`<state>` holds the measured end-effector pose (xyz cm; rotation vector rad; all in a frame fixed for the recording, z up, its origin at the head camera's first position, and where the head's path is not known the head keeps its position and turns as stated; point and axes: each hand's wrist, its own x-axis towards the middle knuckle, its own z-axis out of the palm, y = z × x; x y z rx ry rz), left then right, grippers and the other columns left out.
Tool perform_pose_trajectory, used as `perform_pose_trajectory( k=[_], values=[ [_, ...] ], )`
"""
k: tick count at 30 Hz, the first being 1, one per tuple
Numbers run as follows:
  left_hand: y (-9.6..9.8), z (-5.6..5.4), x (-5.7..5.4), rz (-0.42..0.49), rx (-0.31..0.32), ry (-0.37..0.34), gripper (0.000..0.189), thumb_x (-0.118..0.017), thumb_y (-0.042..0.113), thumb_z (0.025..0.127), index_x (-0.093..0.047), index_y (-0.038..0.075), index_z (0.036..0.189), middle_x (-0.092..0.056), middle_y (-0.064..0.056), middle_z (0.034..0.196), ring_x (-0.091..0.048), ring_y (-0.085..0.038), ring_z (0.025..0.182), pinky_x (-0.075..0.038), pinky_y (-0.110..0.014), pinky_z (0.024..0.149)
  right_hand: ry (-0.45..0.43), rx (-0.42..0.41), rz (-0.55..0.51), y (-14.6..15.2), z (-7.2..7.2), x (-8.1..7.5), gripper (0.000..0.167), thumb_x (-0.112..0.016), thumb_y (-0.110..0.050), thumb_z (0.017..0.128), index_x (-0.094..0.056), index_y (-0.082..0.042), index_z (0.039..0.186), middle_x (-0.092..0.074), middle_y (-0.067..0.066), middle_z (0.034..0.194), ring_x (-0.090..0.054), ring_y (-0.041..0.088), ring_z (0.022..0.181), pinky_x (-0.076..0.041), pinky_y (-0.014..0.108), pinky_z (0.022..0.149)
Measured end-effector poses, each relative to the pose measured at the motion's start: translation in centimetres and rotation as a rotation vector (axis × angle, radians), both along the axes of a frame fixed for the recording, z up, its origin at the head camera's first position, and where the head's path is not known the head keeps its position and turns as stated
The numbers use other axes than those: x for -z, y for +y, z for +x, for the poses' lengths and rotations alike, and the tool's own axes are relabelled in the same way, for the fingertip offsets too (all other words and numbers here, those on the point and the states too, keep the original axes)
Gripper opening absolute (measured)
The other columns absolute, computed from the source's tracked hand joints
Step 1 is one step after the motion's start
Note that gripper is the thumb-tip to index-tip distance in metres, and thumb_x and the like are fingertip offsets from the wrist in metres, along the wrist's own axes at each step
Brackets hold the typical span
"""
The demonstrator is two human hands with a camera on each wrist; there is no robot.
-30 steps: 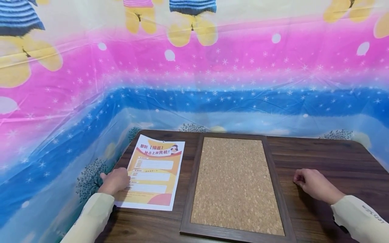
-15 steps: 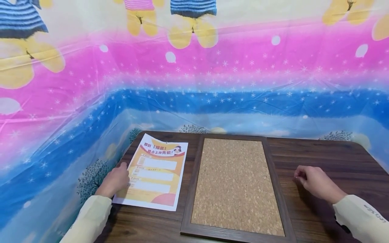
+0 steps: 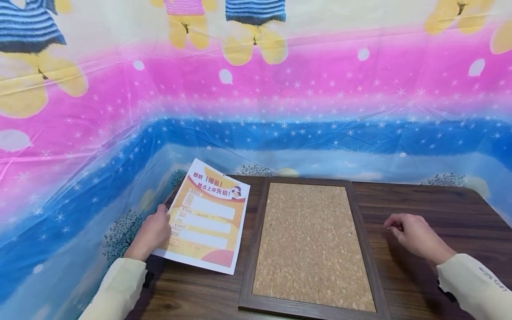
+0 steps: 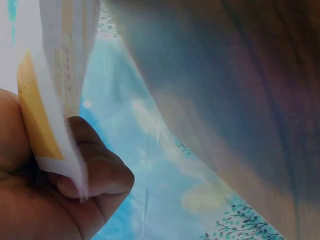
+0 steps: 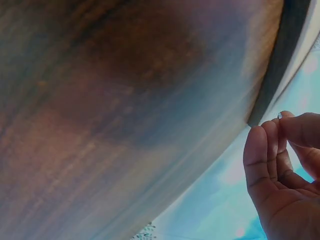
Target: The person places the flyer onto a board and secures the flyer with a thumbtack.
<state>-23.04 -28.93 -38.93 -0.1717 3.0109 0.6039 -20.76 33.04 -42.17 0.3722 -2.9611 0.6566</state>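
Observation:
My left hand (image 3: 154, 231) pinches the left edge of a printed paper poster (image 3: 206, 218), white-bordered with orange and yellow print. In the left wrist view the paper (image 4: 40, 110) bends between thumb and curled fingers. The poster's top is raised and its sheet tilts above the table. To its right lies a cork board (image 3: 308, 244) in a dark brown frame, flat on the table. My right hand (image 3: 416, 235) hovers right of the board, thumb and fingertips together. Between these tips in the right wrist view shows a tiny shiny thing (image 5: 280, 115), too small to name.
The dark wood-grain table (image 3: 432, 200) has rounded far corners. A printed cloth backdrop (image 3: 320, 106) in pink and blue stands close behind it and along its left side. At the poster's top edge is a small dark spot (image 3: 224, 174).
My left hand has taken hold of the poster's edge and lifted it; the sheet has tilted up and shifted slightly right. My right hand has barely moved.

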Motion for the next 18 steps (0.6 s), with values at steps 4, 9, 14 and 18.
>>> perform_pose_trajectory(
  k=[4,9,14,18],
  values=[
    [0.1,0.3,-1.0,0.041,0.014,0.037,0.036,-0.022,0.013,0.104,-0.028,-0.012,0.130,-0.052,-0.026,0.096,-0.054,-0.026,0.071,-0.041,-0.036,0.056,-0.004,0.010,-0.007,0.0,0.0,-0.5,0.014,-0.056,0.004,0.090,-0.066,-0.003,0.096,-0.060,0.003,0.077,-0.044,0.014,0.055,-0.037,0.029,0.047],
    [0.3,0.6,-2.1,0.080,0.015,0.082,0.035,-0.022,0.015,0.104,-0.033,-0.011,0.125,-0.052,-0.024,0.095,-0.053,-0.027,0.074,-0.041,-0.036,0.057,-0.031,0.039,-0.014,0.1,0.0,-0.8,0.013,-0.055,0.001,0.092,-0.066,-0.003,0.099,-0.059,0.003,0.077,-0.044,0.015,0.056,-0.037,0.031,0.047],
    [1.2,0.7,-2.6,0.100,0.038,0.082,0.034,-0.021,0.015,0.104,-0.034,-0.010,0.124,-0.051,-0.024,0.097,-0.053,-0.028,0.077,-0.042,-0.037,0.061,-0.004,0.053,-0.028,0.1,0.1,-1.1,0.011,-0.056,-0.002,0.093,-0.065,-0.004,0.099,-0.060,0.004,0.080,-0.045,0.016,0.058,-0.037,0.031,0.048],
    [2.5,0.6,-2.7,0.117,0.041,0.044,0.036,-0.020,0.017,0.105,-0.032,-0.009,0.126,-0.051,-0.023,0.098,-0.053,-0.027,0.077,-0.042,-0.037,0.061,0.027,0.048,-0.049,-0.1,0.1,-1.6,0.010,-0.057,-0.004,0.093,-0.064,-0.004,0.100,-0.062,0.006,0.084,-0.045,0.016,0.058,-0.037,0.031,0.049]
  ],
)
